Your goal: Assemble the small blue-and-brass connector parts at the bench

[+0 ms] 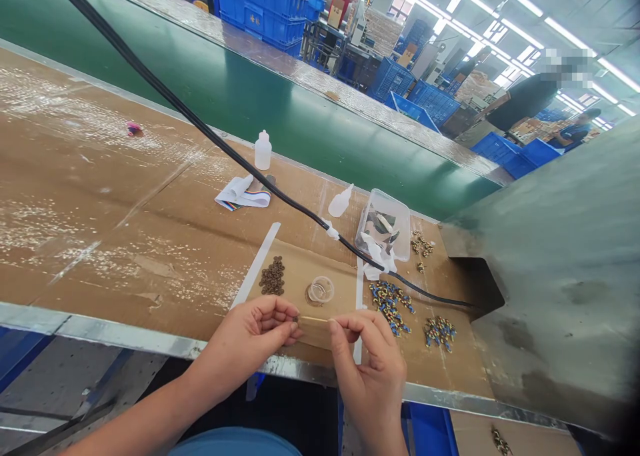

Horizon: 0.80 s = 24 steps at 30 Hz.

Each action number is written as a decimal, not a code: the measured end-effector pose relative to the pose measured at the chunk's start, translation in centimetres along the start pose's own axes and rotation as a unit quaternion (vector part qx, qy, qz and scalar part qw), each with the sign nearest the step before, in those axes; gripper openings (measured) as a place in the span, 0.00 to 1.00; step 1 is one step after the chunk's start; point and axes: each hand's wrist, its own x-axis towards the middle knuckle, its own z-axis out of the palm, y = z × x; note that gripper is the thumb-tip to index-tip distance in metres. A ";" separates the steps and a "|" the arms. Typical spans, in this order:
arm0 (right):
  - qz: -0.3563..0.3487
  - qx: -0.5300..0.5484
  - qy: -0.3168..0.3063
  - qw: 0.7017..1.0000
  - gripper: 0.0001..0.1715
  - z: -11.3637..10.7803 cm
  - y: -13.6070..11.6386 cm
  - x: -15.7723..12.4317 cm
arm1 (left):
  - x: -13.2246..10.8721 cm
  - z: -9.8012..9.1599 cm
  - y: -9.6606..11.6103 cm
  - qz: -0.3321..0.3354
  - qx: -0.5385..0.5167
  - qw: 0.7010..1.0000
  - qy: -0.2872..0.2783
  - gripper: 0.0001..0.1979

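While betw. L hand (247,336) & R hand (367,366), brass pin (314,319)

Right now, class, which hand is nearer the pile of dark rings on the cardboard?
Left. The left hand lies just below and in front of the pile of dark rings. The right hand is farther away, off to the pile's right, and shares a thin gold rod with the left.

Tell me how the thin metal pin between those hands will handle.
The thin brass-coloured pin looks fairly stiff: it runs straight between the left hand and right hand without sagging. Being so slim, it may bend under force, and would probably roll on the brown cardboard if let go.
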 end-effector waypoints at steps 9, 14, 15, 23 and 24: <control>0.008 0.005 -0.016 1.000 0.05 0.3 -0.2 -0.3 | 0.0 0.2 0.0 0.003 0.006 1.000 0.004 0.06; 0.018 0.002 -0.030 0.999 0.05 0.3 -0.5 -0.3 | -0.1 0.1 0.0 0.004 0.006 1.000 0.003 0.06; 0.017 0.000 -0.031 0.999 0.05 0.3 -0.5 -0.2 | -0.1 0.1 0.1 0.004 0.006 1.000 0.004 0.06; 0.016 0.003 -0.030 0.999 0.05 0.3 -0.6 -0.1 | 0.0 0.1 0.1 0.007 0.008 1.000 0.006 0.06; 0.016 0.005 -0.028 0.999 0.05 0.3 -0.5 -0.1 | 0.0 0.2 0.1 0.006 0.009 1.000 0.007 0.06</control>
